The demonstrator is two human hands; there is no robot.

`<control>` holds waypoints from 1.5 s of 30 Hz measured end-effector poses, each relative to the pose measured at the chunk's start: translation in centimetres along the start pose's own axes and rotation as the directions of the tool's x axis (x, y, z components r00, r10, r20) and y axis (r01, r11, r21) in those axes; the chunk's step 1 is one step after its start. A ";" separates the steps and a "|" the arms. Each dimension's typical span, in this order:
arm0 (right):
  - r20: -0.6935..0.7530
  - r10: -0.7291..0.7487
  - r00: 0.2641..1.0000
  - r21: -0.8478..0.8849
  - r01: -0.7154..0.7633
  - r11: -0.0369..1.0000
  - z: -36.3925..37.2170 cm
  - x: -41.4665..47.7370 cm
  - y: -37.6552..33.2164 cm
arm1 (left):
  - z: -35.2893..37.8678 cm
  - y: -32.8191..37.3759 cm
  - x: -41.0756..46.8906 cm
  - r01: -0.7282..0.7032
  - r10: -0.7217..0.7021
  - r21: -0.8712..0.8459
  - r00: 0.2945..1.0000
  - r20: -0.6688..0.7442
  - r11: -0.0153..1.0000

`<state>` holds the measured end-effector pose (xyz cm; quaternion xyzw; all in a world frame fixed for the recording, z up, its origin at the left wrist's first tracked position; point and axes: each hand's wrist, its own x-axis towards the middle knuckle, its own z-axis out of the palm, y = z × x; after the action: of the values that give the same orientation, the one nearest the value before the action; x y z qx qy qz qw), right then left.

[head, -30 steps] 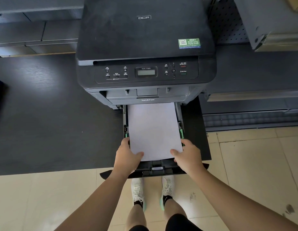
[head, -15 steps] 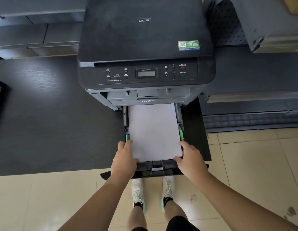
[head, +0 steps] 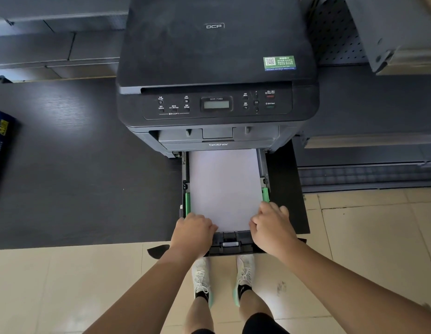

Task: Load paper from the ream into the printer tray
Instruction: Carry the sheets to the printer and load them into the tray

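Paper (head: 224,189), a flat white stack of thin sheets, lying in the pulled-out black plastic printer tray (head: 264,169) between green side guides (head: 265,194), under the dark grey desktop printer (head: 217,75) on the black bench (head: 77,165). Left hand (head: 194,231) and right hand (head: 272,227) curled at the near corners, fingers bent down onto the sheets and tray edge; whether clamped or merely pressing, cannot tell. Probably light, limp, slippery sheet on sheet, easily creased: best squared by the edges, pressed flat, never pinched mid-sheet.
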<state>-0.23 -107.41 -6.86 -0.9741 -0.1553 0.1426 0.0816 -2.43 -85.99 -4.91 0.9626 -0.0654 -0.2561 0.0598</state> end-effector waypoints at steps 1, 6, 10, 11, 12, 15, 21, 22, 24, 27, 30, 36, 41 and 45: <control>-0.001 0.008 1.000 0.024 -0.008 1.000 -0.2 0.0 -0.1 | -0.1 0.0 0.0 0.034 -0.034 -0.045 0.999 -0.018 0.998; -0.109 0.351 0.930 0.363 -0.292 0.885 -1.8 0.6 0.8 | -1.2 -1.0 0.0 0.311 -0.441 -0.503 0.883 -0.161 0.807; -0.022 0.516 0.856 0.487 -0.441 0.754 -2.3 1.6 1.8 | -1.7 -2.0 0.8 0.399 -0.569 -0.675 0.822 -0.038 0.620; -0.003 0.527 0.850 0.500 -0.456 0.737 -2.3 1.8 1.9 | -1.8 -2.1 1.0 0.404 -0.582 -0.693 0.812 -0.028 0.597; 0.015 0.539 0.842 0.510 -0.470 0.720 -2.2 1.9 2.0 | -1.9 -2.1 1.2 0.408 -0.601 -0.711 0.799 -0.025 0.572; 0.061 0.551 0.833 0.517 -0.498 0.696 -1.8 2.2 1.8 | -2.1 -2.0 1.5 0.459 -0.664 -0.738 0.747 0.020 0.494; 0.071 0.584 0.809 0.503 -0.535 0.679 -1.8 2.7 1.8 | -2.2 -1.6 1.8 0.517 -0.716 -0.718 0.697 0.036 0.466; 0.075 0.590 0.804 0.494 -0.544 0.678 -1.9 2.7 1.7 | -2.1 -1.6 1.8 0.520 -0.719 -0.717 0.694 0.037 0.465; 0.077 0.596 0.800 0.478 -0.554 0.682 -2.0 2.5 1.5 | -2.0 -1.7 1.9 0.529 -0.719 -0.710 0.693 0.046 0.465; 0.095 0.584 0.806 0.475 -0.552 0.685 -2.1 2.2 1.4 | -2.1 -1.8 1.9 0.548 -0.716 -0.688 0.696 0.060 0.476; 0.121 0.573 0.810 0.472 -0.555 0.685 -2.1 2.2 1.6 | -2.2 -1.8 2.0 0.558 -0.722 -0.691 0.688 0.075 0.460; 0.156 0.555 0.817 0.543 -0.540 0.643 -1.4 2.7 2.1 | -1.9 -1.8 2.3 0.545 -0.708 -0.703 0.702 0.083 0.458; 0.213 0.528 0.822 0.573 -0.543 0.614 -1.4 2.7 2.5 | -1.7 -1.7 2.6 0.552 -0.700 -0.688 0.709 0.090 0.471; 0.206 0.529 0.823 0.571 -0.540 0.619 -1.5 2.7 2.4 | -1.8 -2.1 2.6 0.541 -0.690 -0.684 0.720 0.075 0.490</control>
<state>3.40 -108.95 -6.60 -0.8950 0.1946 0.2106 0.3416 0.85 -84.16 -4.95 0.8537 0.3871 -0.1630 0.3078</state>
